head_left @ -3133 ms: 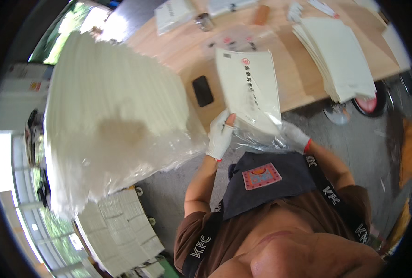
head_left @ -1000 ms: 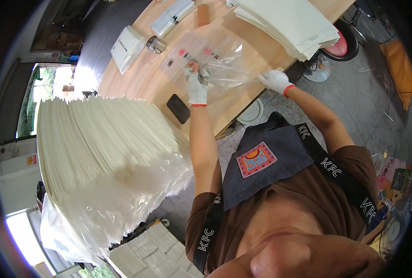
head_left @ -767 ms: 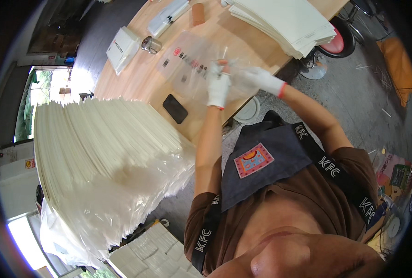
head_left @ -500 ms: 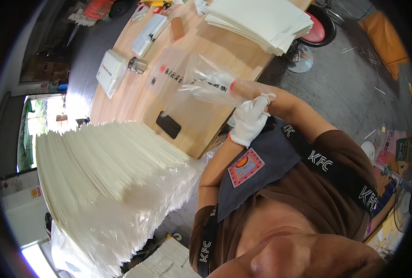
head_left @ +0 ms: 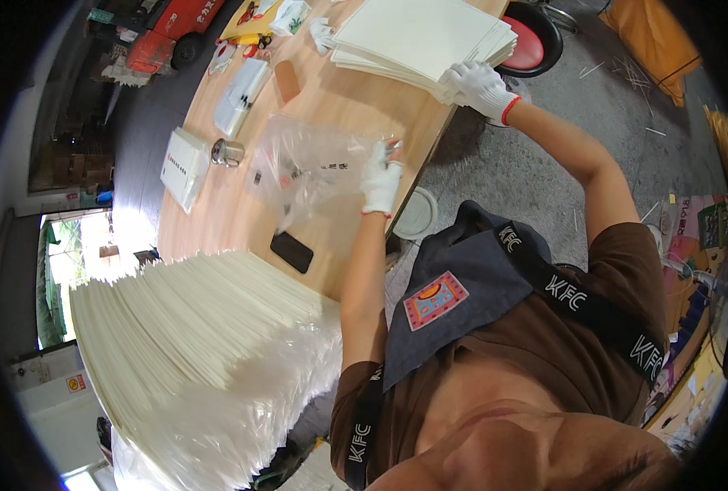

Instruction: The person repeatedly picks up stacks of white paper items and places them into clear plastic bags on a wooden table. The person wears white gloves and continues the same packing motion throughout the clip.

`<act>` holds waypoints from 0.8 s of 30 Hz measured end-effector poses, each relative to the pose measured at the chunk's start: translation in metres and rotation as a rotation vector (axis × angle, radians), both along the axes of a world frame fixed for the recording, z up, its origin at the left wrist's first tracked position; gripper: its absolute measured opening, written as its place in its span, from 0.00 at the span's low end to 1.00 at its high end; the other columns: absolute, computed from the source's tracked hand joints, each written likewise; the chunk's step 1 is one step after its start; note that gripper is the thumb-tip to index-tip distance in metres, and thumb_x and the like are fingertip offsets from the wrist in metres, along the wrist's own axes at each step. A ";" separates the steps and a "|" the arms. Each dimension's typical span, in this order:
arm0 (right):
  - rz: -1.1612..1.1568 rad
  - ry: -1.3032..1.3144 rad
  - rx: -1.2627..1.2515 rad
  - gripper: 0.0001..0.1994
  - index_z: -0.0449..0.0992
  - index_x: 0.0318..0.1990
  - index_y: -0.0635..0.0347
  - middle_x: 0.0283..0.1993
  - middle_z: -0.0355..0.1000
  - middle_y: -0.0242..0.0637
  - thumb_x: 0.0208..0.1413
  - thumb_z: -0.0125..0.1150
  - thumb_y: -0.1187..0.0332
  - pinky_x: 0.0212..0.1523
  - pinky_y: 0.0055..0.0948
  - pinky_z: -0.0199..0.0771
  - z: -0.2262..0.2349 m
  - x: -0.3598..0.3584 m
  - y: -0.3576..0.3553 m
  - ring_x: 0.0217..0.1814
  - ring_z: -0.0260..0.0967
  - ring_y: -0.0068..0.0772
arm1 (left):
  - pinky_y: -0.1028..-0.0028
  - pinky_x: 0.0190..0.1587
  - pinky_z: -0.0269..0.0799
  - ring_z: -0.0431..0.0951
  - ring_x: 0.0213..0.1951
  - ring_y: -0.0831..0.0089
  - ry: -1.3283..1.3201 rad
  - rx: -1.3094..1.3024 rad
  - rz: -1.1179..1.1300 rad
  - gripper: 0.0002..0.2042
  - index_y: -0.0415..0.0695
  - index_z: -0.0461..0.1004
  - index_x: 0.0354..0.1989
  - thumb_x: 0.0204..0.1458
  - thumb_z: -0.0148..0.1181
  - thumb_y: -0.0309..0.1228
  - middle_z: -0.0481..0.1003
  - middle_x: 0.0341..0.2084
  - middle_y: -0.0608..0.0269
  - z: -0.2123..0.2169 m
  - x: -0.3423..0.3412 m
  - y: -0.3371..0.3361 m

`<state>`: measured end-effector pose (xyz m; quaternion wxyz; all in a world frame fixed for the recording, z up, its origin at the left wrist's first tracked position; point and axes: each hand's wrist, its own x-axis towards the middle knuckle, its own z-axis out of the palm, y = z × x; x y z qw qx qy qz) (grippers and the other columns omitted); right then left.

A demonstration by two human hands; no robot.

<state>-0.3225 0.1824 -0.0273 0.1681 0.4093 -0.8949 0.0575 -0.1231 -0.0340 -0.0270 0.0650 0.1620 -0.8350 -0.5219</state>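
Observation:
My left hand (head_left: pixel 382 176), in a white knit glove, is closed on the near right end of a clear plastic bag (head_left: pixel 311 159). The bag lies crumpled on the wooden table, with dark and red print showing on it. Farther to the right, my gloved right hand (head_left: pixel 478 88) grips the near right corner of a stack of large white sheets (head_left: pixel 425 41). Its fingers lie over the corner, and the thumb is hidden. A black phone (head_left: pixel 292 252) rests on the table near the bag.
Bagged white sheets (head_left: pixel 200 327) form a long pile at the left. A metal cup (head_left: pixel 227 152), a white packet (head_left: pixel 185 169), another plastic-wrapped pack (head_left: pixel 241 96) and a brown block (head_left: pixel 287 81) stand on the table (head_left: pixel 208 217). A red-seated stool (head_left: pixel 527 41) is beyond its right edge.
My right hand has come out of the plastic bag and moved away to the sheet stack's corner. My left hand has moved left and farther from me, still holding the bag, which now lies flatter.

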 end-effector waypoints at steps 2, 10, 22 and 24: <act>0.051 -0.043 0.086 0.16 0.71 0.43 0.60 0.37 0.72 0.40 0.49 0.55 0.62 0.37 0.40 0.75 0.001 -0.016 -0.002 0.42 0.73 0.44 | 0.79 0.26 0.68 0.72 0.23 0.81 0.149 -0.112 -0.119 0.12 0.41 0.69 0.48 0.56 0.53 0.28 0.75 0.38 0.62 -0.021 -0.027 -0.003; 0.312 -0.314 0.218 0.17 0.74 0.36 0.58 0.36 0.74 0.44 0.47 0.57 0.54 0.40 0.36 0.73 0.099 0.091 -0.017 0.41 0.73 0.43 | 0.70 0.35 0.73 0.77 0.33 0.68 -0.010 1.172 0.152 0.09 0.39 0.72 0.38 0.52 0.48 0.29 0.75 0.29 0.56 0.012 -0.071 0.035; 0.312 -1.588 -1.097 0.30 0.65 0.58 0.61 0.56 0.66 0.38 0.50 0.64 0.56 0.57 0.29 0.61 0.006 0.114 -0.012 0.54 0.65 0.27 | 0.58 0.47 0.71 0.75 0.44 0.49 -0.532 -0.509 -0.129 0.42 0.38 0.41 0.65 0.43 0.57 0.36 0.69 0.48 0.39 0.068 0.018 0.061; 0.024 -1.130 -0.805 0.25 0.69 0.54 0.59 0.51 0.69 0.42 0.51 0.61 0.55 0.53 0.29 0.64 -0.015 0.125 -0.028 0.51 0.68 0.36 | 0.57 0.49 0.69 0.72 0.48 0.46 -0.575 -0.485 -0.181 0.49 0.41 0.34 0.67 0.41 0.61 0.39 0.62 0.55 0.39 0.060 0.019 0.084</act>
